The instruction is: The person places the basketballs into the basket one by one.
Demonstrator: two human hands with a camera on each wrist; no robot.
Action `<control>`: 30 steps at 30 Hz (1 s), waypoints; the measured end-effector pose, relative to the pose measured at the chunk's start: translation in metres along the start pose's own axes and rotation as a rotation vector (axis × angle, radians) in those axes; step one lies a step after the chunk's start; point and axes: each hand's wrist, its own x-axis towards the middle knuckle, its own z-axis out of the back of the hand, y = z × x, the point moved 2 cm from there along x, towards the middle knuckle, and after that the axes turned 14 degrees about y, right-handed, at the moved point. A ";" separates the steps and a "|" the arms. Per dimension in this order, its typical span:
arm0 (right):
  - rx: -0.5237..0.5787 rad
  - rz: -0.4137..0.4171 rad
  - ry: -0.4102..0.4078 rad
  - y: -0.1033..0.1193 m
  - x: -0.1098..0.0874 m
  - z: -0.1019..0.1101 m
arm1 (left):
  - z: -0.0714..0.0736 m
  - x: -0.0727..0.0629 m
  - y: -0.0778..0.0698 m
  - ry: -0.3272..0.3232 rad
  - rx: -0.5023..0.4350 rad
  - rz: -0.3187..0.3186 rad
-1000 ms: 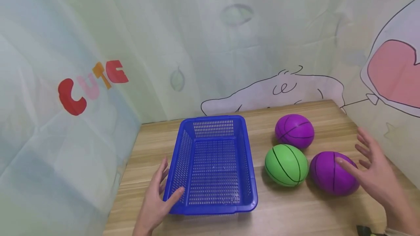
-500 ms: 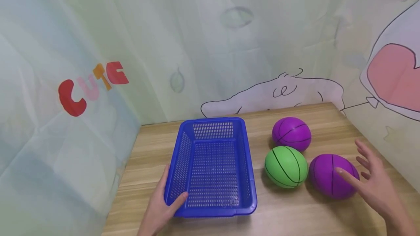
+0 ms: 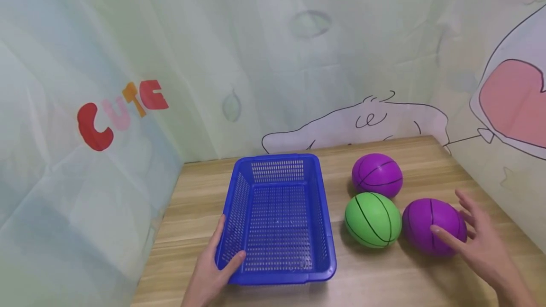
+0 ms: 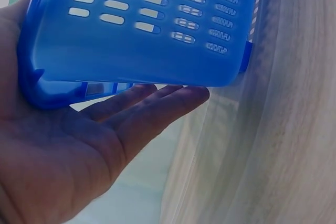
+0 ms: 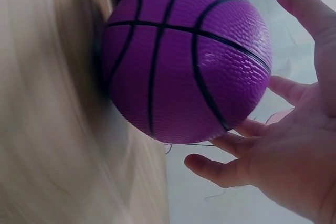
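My left hand (image 3: 209,269) has its thumb hooked over the rim of the blue basket (image 3: 279,226), at its near left corner, on the left part of the surface (image 3: 354,278). My right fingers (image 3: 449,239) stand spread about the near purple ball (image 3: 424,226), toward the right edge. If I press unevenly, the ball could roll into the green ball (image 3: 373,220) and nudge the far purple ball (image 3: 377,174) toward the far edge.

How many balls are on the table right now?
3: the green ball right of the blue basket, the far purple ball just behind the green one, and the near purple ball by the right hand. None seems hidden.
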 end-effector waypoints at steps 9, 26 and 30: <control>-0.116 -0.037 -0.023 0.002 -0.002 -0.014 | -0.001 0.000 -0.001 0.015 -0.009 0.000; -0.055 -0.093 -0.121 0.003 -0.005 -0.014 | 0.000 0.000 0.000 0.033 -0.023 0.036; -0.029 -0.068 -0.169 0.018 -0.005 -0.011 | 0.001 0.001 0.000 0.048 -0.049 0.058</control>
